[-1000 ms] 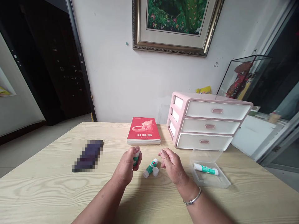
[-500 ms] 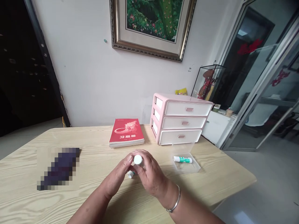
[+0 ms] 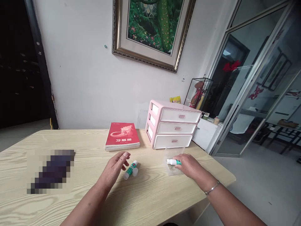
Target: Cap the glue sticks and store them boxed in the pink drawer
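Nearest on the pale wooden surface point(image 3: 141, 201), the left hand point(image 3: 114, 166) hovers with fingers loosely curved and parted, just beside a green-and-white glue stick point(image 3: 130, 170) lying on its side; a white cap point(image 3: 134, 171) sits close against that stick. To the right, the right hand point(image 3: 189, 164) pinches a second glue stick point(image 3: 178, 162), held level over a clear plastic box point(image 3: 175, 173); whether this stick touches the box floor cannot be told. Another white end point(image 3: 168, 161) shows beside the pinched stick, mostly hidden behind it. The box's clear lid point(image 3: 168, 152) stands raised at the back. Over to the left lies a dark object point(image 3: 54, 171), blurred out. Farther back are a red book point(image 3: 123, 135) and a pink drawer unit point(image 3: 151, 127) with three white drawers, all closed, their contents hidden. A yellow packet point(image 3: 175, 99) shows above its rear edge. Beyond, a black-edged glass case point(image 3: 207, 84) encloses a figure point(image 3: 197, 95) in red and yellow.
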`<move>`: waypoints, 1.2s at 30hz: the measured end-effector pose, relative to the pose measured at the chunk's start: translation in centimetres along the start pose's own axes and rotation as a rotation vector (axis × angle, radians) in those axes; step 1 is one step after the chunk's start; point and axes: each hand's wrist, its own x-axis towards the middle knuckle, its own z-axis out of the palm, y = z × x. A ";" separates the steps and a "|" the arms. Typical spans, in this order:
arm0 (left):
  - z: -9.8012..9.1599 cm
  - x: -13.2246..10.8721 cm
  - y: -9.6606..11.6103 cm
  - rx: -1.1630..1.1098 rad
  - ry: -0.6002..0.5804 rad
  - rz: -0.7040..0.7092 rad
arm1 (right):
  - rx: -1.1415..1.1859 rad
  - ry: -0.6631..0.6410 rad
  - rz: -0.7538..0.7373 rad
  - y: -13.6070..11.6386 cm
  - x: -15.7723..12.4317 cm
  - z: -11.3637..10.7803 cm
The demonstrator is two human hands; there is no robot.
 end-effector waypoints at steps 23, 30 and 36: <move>0.0 1.3 -2.5 0.585 -0.023 -0.066 | 0.125 0.182 0.102 -0.4 0.9 2.4; 1.4 0.5 -2.2 0.763 -0.178 -0.019 | 0.446 0.154 -0.061 -11.4 1.0 3.8; 1.2 1.1 -2.7 0.872 -0.158 -0.043 | 0.263 0.086 -0.181 -16.4 3.7 5.2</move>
